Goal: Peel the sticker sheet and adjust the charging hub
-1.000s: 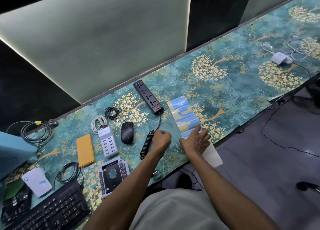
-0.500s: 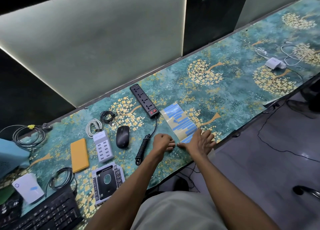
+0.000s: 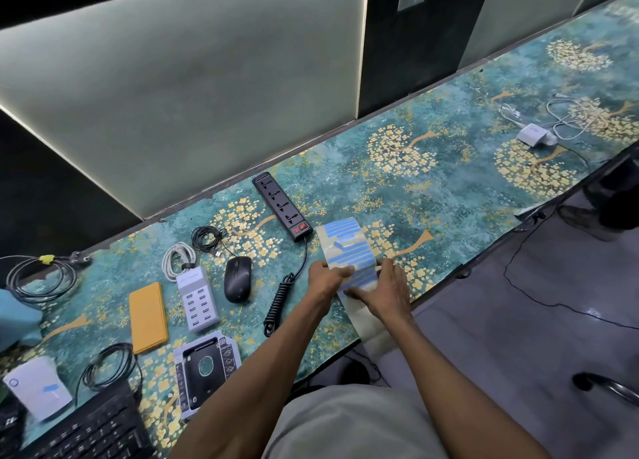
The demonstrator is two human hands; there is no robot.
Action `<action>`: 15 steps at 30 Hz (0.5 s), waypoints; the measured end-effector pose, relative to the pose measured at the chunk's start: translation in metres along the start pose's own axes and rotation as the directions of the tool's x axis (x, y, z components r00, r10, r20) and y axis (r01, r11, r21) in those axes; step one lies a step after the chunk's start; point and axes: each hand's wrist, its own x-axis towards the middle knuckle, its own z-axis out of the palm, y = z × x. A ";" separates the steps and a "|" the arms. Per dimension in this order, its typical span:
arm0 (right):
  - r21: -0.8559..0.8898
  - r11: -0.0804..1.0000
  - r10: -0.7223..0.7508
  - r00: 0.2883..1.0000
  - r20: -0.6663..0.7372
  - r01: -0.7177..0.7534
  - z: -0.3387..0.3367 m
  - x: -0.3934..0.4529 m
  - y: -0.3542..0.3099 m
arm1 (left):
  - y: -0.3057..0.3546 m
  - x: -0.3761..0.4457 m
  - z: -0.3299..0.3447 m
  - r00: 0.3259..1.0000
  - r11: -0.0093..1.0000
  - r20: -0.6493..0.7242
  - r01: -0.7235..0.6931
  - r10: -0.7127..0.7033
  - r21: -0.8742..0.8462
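Both hands have come onto the label sheet since the earlier frames, where the left one sat as a fist just beside it. In the head view, the left hand (image 3: 326,274) now pinches the sheet's left edge, its fingers (image 3: 345,271) curled onto the paper. The right hand (image 3: 385,291) lies on the sheet's right side with its thumb across the paper; whether those fingers clamp it or merely press cannot be told. The label sheet (image 3: 349,242), pale backing with blue strips, lies at the centre of the frame on the teal flowered surface (image 3: 449,195), its near end hanging over the front edge.

Just left of the sheet sits a black power strip (image 3: 280,205) with its coiled cord (image 3: 278,299). Further left lie a black mouse (image 3: 237,278), a white multi-port charger (image 3: 197,297) and a yellow case (image 3: 148,317). A drive caddy (image 3: 204,372) and a keyboard (image 3: 93,434) fill the lower left. A white adapter (image 3: 532,135) with cables rests at the upper right.
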 end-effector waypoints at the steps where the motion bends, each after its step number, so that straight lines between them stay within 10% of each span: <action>1: 0.077 0.996 -0.048 0.997 -0.064 0.053 -0.001 -0.002 0.000 | -0.002 0.002 -0.002 0.999 1.000 -0.040 -0.020 0.021 0.014; 4: 0.149 0.970 -0.151 0.956 -0.251 0.192 -0.006 -0.003 -0.006 | -0.009 0.007 -0.008 0.991 0.995 -0.098 -0.095 0.094 -0.003; 15: 0.381 0.909 -0.178 0.984 -0.016 0.170 0.007 0.002 -0.027 | -0.002 0.007 -0.023 0.995 0.987 -0.102 -0.037 0.021 -0.154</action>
